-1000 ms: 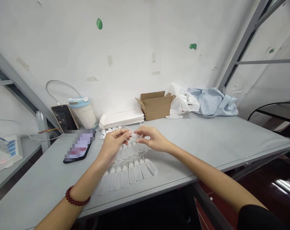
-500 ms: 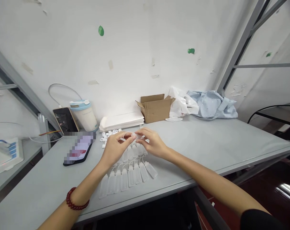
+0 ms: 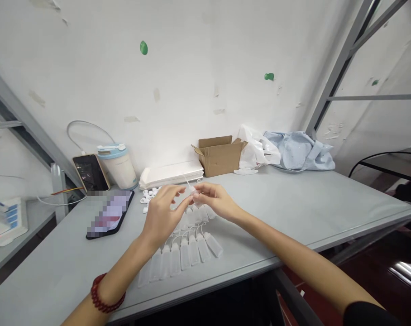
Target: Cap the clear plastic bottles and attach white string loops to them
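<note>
Above the rows of bottles, my right hand [image 3: 215, 199] pinches a small translucent squeeze bottle [image 3: 196, 202] between thumb and fingers. A thin white nozzle [image 3: 188, 183] rises from its top, leaning left. My left hand [image 3: 164, 208] is beside it, the thumb tip at the bottle's top and the fingers spread away from the thumb; I cannot tell whether the thumb touches. Most of the held bottle is hidden by the fingers. Below, several similar clear bottles [image 3: 185, 254] lie side by side, thin curved tubes at their tops. Another row of bottles [image 3: 192, 216] lies behind, partly covered by my hands.
Small white caps [image 3: 147, 195] are heaped left of my hands. Behind stand a stack of white sheets [image 3: 171, 174], a cardboard box [image 3: 222, 158], a white plastic bag [image 3: 256, 147] and light blue cloth [image 3: 297, 149]. A phone [image 3: 110, 213], another phone [image 3: 91, 173] and a cup [image 3: 119, 167] are left.
My left fingers have opened from around the bottle's top. The nozzle now points up, and the right hand has shifted slightly around the bottle. The view has tilted slightly.
</note>
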### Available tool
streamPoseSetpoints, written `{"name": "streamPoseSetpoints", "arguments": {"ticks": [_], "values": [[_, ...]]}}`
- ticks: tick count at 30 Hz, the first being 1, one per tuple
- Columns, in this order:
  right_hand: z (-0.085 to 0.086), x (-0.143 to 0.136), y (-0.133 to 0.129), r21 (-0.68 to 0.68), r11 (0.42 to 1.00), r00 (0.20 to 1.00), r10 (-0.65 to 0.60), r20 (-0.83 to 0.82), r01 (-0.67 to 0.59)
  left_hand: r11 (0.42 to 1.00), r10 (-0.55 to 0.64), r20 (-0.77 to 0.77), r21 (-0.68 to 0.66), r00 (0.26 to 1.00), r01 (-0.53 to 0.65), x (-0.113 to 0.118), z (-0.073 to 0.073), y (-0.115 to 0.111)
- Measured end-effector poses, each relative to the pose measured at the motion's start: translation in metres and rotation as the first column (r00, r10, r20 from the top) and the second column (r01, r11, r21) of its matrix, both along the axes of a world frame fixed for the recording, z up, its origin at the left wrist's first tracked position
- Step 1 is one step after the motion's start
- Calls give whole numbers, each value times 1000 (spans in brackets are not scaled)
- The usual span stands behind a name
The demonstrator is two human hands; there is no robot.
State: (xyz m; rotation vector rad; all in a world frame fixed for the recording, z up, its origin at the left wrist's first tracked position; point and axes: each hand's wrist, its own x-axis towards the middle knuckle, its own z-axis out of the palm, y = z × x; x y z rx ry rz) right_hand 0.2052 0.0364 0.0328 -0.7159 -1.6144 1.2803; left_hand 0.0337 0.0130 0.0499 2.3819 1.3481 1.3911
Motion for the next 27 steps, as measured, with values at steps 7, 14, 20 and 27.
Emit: {"name": "streamPoseSetpoints", "arguments": {"ticks": [7,14,20,27], "values": [[1,9,8,-208,941,946,216,-242,-268,934,-53,-397,304,916,185,4,-1,6],[19,25,6,-76,976,955,217,204,-206,939,-95,-393,271,915,214,10,-4,0],[37,70,18,-276,893,669,450,592,-356,953,-300,-355,-82,886,290,32,-14,-32],[32,79,27,-267,940,727,334,600,-212,905,-358,-379,-367,853,216,48,-31,-49]]}}
